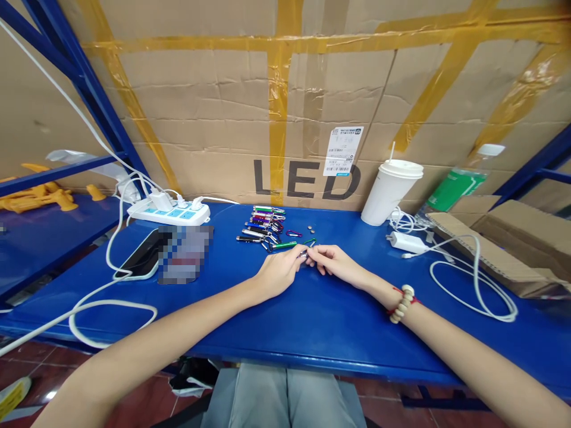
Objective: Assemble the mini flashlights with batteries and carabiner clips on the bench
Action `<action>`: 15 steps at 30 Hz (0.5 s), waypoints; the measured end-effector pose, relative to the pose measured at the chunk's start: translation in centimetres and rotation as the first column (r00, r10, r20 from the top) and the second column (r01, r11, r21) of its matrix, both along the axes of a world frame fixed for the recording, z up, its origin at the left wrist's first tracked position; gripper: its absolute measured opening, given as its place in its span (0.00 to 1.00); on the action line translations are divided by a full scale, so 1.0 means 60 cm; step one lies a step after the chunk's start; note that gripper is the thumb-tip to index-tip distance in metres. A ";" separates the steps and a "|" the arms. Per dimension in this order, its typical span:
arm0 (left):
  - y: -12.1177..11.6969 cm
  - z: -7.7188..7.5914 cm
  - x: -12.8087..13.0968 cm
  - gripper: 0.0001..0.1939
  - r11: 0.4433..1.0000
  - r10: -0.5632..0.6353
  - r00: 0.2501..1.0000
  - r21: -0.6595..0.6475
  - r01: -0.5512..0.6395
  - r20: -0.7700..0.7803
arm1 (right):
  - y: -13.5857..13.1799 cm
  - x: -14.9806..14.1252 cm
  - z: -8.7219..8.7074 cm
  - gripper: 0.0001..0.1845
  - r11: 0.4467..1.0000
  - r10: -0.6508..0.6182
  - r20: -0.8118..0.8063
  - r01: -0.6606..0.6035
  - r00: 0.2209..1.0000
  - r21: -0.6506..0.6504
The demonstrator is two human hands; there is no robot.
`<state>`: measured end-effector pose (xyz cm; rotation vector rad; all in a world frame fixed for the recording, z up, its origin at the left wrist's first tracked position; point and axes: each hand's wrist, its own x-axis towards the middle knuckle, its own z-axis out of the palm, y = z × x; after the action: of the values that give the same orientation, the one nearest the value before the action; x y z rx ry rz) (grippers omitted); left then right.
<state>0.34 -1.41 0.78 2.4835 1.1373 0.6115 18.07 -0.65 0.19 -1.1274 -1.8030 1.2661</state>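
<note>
My left hand [277,272] and my right hand [338,265] meet over the blue table, both with fingers pinched. Between the fingertips is a small silvery part [304,255], mostly covered, so its kind is unclear. Just beyond my left fingers lies a green metal tube [284,245], like a mini keychain flashlight body. A green carabiner clip [310,242] shows beyond the fingertips. Farther back are a purple-blue carabiner [293,233] and small round discs [311,229] like button cells. Several mini keychain flashlights [261,224] with clips lie in a row at the back left.
At left are a power strip [169,212] with white cables, a phone [141,254] and a blurred-out item [185,255]. To the right stand a white cup [390,191], a green-labelled bottle [457,187], a charger [408,242] and an open cardboard box [504,249]. Large taped cardboard [214,119] rises behind.
</note>
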 end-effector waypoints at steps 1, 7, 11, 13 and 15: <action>0.001 0.000 0.000 0.14 1.000 0.004 1.000 -0.001 -0.004 0.002 | 0.000 0.000 0.000 0.25 1.000 0.009 -0.005 -0.009 1.000 0.007; 0.003 -0.004 -0.001 0.15 1.000 -0.008 0.999 -0.014 0.009 0.032 | 0.004 0.004 -0.003 0.27 0.996 0.074 0.013 -0.074 0.997 0.055; 0.005 -0.008 0.000 0.15 1.000 -0.001 0.998 -0.012 0.002 0.056 | 0.003 0.004 -0.002 0.27 0.993 0.083 0.021 -0.084 0.996 0.078; 0.007 -0.010 0.000 0.15 1.000 0.009 0.997 -0.018 -0.007 0.072 | 0.002 0.004 -0.002 0.27 0.992 0.084 0.025 -0.086 0.996 0.091; 0.010 -0.012 0.001 0.15 1.000 0.019 0.996 -0.026 -0.017 0.091 | 0.001 0.004 -0.002 0.26 0.991 0.083 0.030 -0.085 0.996 0.106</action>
<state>0.41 -0.81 0.05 2.4002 1.1267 0.7040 18.33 -0.59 0.06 -1.0225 -1.9319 1.1913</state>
